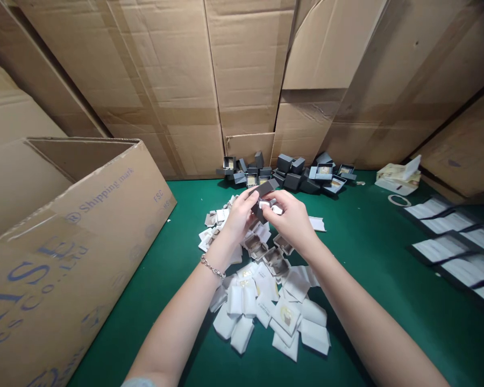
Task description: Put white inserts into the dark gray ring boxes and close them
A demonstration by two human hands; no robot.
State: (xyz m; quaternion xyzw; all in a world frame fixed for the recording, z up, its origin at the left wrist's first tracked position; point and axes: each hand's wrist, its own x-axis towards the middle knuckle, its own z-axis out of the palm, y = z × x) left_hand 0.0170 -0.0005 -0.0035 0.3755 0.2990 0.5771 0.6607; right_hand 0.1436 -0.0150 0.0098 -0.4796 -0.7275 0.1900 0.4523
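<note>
Mid-scene, above the white papers, the left hand grips one small dark box, probably light and stiff, best held by its side walls. The right hand's bent fingers seem to pinch at its opening, though I cannot tell what. One carton stands left; the papers and far dark boxes overlap too much to count.

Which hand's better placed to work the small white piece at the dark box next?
Probably the right hand: its fingers are at the white piece, while the left hand holds the dark box from the other side.
</note>
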